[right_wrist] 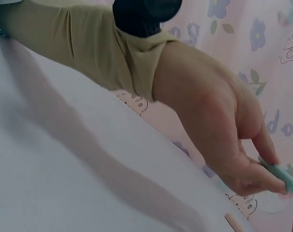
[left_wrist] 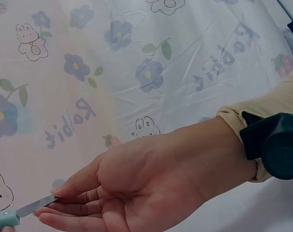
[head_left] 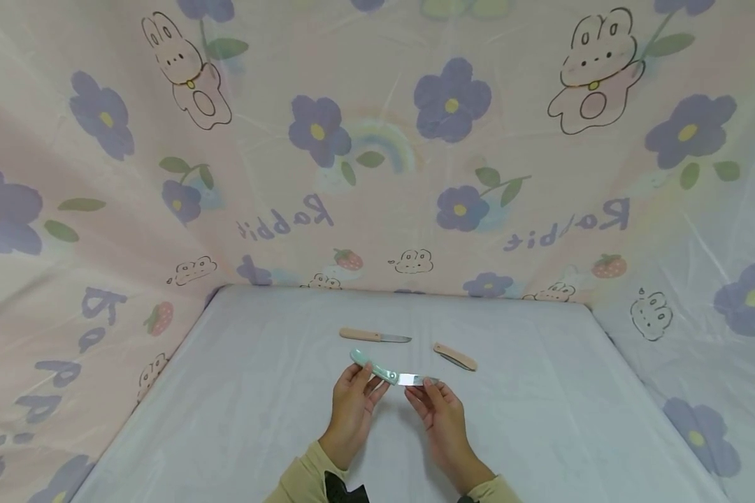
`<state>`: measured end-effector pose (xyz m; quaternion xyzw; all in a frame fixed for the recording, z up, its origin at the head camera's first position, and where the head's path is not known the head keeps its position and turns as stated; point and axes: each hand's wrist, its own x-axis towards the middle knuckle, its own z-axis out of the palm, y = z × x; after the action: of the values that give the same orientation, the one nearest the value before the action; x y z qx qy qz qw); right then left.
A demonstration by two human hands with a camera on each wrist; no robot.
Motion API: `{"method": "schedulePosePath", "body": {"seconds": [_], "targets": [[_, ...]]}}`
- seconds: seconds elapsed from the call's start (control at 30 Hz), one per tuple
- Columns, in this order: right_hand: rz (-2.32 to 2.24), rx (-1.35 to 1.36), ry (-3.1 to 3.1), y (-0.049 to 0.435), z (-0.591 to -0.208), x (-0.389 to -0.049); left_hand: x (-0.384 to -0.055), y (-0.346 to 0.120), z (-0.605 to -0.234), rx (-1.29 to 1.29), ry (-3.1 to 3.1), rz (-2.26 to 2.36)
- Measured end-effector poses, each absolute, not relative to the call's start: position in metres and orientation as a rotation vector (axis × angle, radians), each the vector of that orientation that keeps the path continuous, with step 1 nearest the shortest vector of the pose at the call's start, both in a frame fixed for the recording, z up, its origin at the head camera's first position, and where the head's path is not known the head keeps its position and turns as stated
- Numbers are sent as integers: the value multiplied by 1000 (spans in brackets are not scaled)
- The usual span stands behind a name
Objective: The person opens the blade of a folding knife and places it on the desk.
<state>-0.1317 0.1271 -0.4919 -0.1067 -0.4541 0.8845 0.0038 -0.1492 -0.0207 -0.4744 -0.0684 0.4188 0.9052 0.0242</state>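
Flower-and-rabbit sheeting [head_left: 377, 77] walled the left, right and far sides of a white desk [head_left: 226, 391]. Had a mint folding knife [head_left: 385, 375] raised off the near half, unfolded, both ends held. One hand [head_left: 352, 411] was clamped on the handle [head_left: 359, 357], the other hand [head_left: 445, 423] pinched the blade [head_left: 410, 379] toward its tip. Hands were apart from each other. I also saw two wood-toned knives lying just beyond: an unfolded knife [head_left: 361, 335], blade pointing right, and a folded knife [head_left: 456, 354] to its right, slightly nearer. Sleeves [left_wrist: 276, 94] were tan.
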Motion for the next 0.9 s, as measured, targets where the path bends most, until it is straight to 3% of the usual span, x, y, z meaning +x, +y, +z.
{"method": "schedulePosePath", "body": {"seconds": [0.9], "targets": [[2718,-417,-1342,109,-489,-124,-151,-13,-479,-333,1204,2927]]}}
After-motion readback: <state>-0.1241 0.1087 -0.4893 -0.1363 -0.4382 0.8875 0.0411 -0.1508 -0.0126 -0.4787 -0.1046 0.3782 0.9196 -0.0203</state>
